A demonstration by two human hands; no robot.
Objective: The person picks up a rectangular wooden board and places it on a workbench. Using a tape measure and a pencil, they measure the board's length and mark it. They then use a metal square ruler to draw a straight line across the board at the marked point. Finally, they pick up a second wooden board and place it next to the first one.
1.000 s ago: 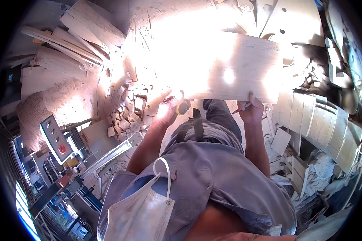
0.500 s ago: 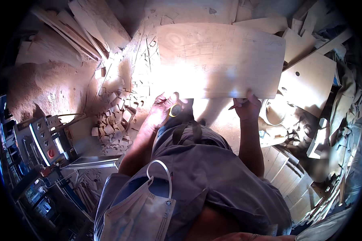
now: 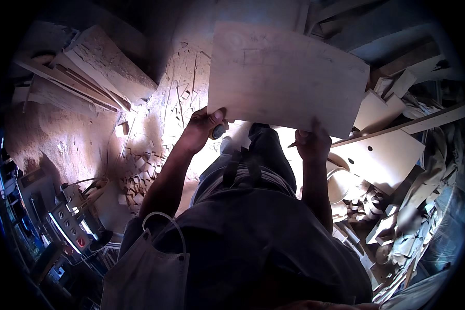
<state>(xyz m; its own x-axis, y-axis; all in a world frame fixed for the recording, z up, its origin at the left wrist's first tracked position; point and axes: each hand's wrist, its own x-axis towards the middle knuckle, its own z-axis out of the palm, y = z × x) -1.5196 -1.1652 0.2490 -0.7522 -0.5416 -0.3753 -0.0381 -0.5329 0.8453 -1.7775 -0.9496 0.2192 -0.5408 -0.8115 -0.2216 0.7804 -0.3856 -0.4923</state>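
Observation:
I hold a large flat wooden board [image 3: 284, 77] in front of me, above the floor. My left hand [image 3: 204, 126] grips its lower left edge and also holds a small dark object [image 3: 218, 132]. My right hand [image 3: 311, 142] grips the lower right edge, with a thin pencil-like stick [image 3: 293, 145] poking out beside it. Faint pencil lines show on the board's face. My legs in grey trousers stand below it.
Sawdust and small wood offcuts [image 3: 139, 170] litter the floor at left. Stacked boards [image 3: 88, 77] lie upper left. A panel with holes [image 3: 382, 155] and more scrap wood [image 3: 398, 227] sit at right. A machine with a control panel [image 3: 67, 222] stands lower left.
The view has swung as I turned; the board stays in both hands and now sits higher and farther right, in shadow rather than bright sunlight.

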